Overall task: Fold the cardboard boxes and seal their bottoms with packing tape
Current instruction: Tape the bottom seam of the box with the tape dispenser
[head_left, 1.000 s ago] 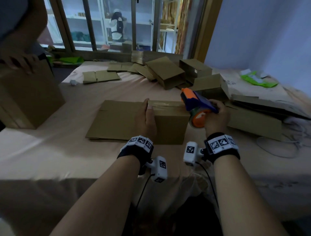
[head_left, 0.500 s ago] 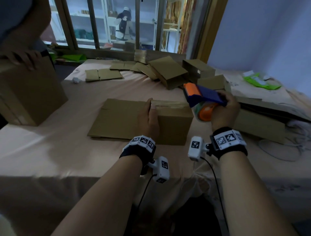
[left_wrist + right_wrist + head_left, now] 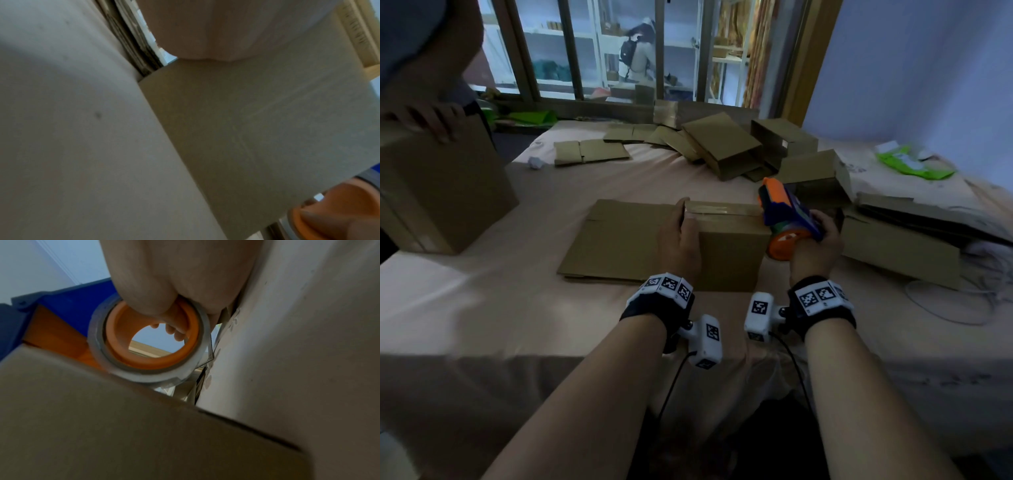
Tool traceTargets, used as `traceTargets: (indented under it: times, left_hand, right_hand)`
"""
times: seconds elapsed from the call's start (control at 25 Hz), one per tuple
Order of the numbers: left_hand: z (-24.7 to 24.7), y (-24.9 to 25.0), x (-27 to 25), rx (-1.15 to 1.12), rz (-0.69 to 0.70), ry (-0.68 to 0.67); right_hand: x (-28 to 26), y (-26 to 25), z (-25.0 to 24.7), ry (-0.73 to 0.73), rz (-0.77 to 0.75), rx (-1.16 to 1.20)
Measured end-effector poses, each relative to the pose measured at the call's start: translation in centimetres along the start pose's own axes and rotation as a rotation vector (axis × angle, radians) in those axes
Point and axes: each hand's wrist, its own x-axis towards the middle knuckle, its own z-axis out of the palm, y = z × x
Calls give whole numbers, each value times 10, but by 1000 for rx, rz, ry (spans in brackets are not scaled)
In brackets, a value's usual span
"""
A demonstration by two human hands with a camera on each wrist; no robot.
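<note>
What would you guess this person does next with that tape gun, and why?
Probably press the tape dispenser down the box's right side to cut the strip: tape already spans the top seam, the right hand holds the dispenser at the right edge, and the left hand steadies the box.

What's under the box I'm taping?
The box stands on flattened cardboard lying on the table. The part directly beneath the box is covered.

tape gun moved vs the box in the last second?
Yes. The tape gun in the right hand dropped back against the box's right top edge after lifting clear half a second ago.
</note>
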Motion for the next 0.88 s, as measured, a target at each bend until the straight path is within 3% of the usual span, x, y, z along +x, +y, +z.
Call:
traceTargets:
  times: [0.24,0.44,0.52,0.68,0.76,0.88]
  left_hand:
    - [-4,5,1,11,-72,-18]
    - [-1,14,4,549,365,-54]
    - [-4,20,3,664,381,-91]
    - [-9,49,0,937,380,-204]
    - [-4,65,3,1108,387,-328]
    - [3,75,9,1086,348,-527]
  right_hand:
    - [2,3,0,-16,-41,-101]
    - [2,3,-2,-16,-66,-170]
    - [1,4,-4,-11,-91,-183]
    - [-1,-1,-5,-26,-94,-248]
    - [0,-4,-5,-26,-75,-251]
    - [2,-4,-5,-42,-51,-233]
